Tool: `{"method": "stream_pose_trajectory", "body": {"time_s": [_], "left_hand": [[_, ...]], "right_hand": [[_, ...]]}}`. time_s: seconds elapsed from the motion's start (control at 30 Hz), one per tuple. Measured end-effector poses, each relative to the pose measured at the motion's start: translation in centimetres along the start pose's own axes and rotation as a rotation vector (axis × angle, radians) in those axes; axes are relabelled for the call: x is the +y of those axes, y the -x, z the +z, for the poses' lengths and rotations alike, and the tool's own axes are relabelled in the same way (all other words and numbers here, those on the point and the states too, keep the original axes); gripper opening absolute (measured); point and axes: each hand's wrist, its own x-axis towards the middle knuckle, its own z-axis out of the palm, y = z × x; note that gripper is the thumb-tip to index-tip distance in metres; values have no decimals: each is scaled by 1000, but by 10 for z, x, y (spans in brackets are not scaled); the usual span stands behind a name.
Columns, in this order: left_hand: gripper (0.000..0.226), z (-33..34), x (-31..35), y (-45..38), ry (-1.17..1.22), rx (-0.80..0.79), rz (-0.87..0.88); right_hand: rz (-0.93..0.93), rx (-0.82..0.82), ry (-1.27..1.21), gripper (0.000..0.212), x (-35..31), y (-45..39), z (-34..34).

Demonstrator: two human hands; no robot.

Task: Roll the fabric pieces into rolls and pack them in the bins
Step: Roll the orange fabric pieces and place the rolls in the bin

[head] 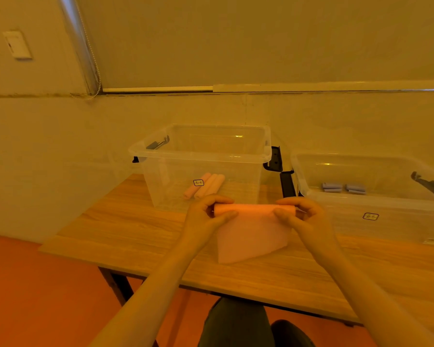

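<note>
A pink fabric piece point(253, 234) lies on the wooden table point(125, 229), its far edge wound into a partial roll. My left hand point(208, 214) pinches the roll's left end and my right hand point(301, 214) pinches its right end, thumbs toward me. The unrolled part spreads flat toward me. Just behind stands a clear bin point(201, 156) holding three pink rolls point(206, 185). To the right a second clear bin point(376, 204) holds two blue rolls point(343, 188).
Both bins have dark latch handles on their sides. A wall runs close behind the bins. The table's near edge passes under my forearms, with an orange floor at the left and my legs below.
</note>
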Motion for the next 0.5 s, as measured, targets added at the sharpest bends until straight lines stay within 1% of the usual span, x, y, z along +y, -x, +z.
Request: {"method": "stream_pose_trajectory", "body": {"time_s": [0.13, 0.33, 0.43, 0.5], "left_hand": [[23, 1, -2, -1, 15, 62, 1], [32, 0, -1, 3, 16, 10, -3], [30, -1, -2, 0, 17, 25, 8], [27, -1, -3, -1, 5, 35, 0]], "right_hand": [[-35, -52, 27, 31, -2, 1, 1], [-30, -18, 30, 24, -4, 0, 1], [-45, -12, 43, 21, -5, 2, 3], [-45, -26, 60, 24, -4, 3, 4]]}}
